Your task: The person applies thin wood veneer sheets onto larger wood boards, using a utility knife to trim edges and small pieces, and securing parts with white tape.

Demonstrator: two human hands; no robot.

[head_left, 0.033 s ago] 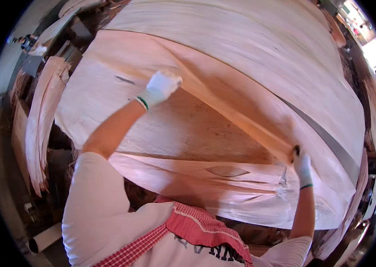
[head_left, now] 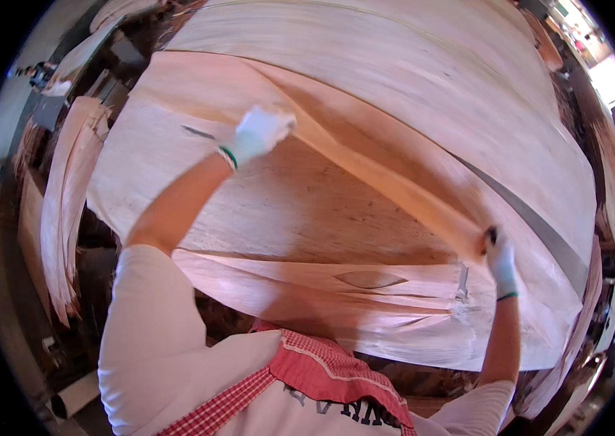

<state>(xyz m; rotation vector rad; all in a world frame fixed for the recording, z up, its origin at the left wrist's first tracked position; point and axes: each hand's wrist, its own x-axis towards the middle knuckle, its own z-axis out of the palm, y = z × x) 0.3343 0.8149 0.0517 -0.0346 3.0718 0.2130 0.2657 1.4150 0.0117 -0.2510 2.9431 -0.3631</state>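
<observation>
A large, thin sheet of pale pinkish wood veneer (head_left: 376,179) is raised along its near edge, which hangs in a taut fold between my hands. My left hand (head_left: 258,135), in a white glove with a green cuff line, is closed on that edge near the middle. At the right end of the fold, my gloved right hand (head_left: 500,265) grips the same edge. A small dark thing (head_left: 491,235) shows at its fingers, too small to name. Under the raised edge lies another veneer sheet (head_left: 271,218), partly in shadow. Its wrinkled near strip has a lens-shaped gap (head_left: 371,280).
More pale veneer (head_left: 366,43) spreads across the far side. A long grey wedge (head_left: 533,214) shows between sheets at right. Torn veneer pieces (head_left: 71,203) hang at the left, beside a pale tube-like roll (head_left: 78,394). A person (head_left: 40,74) is in the far left background.
My left hand has shifted slightly left with the veneer edge. My right hand has moved a little up and to the right, still on the sheet.
</observation>
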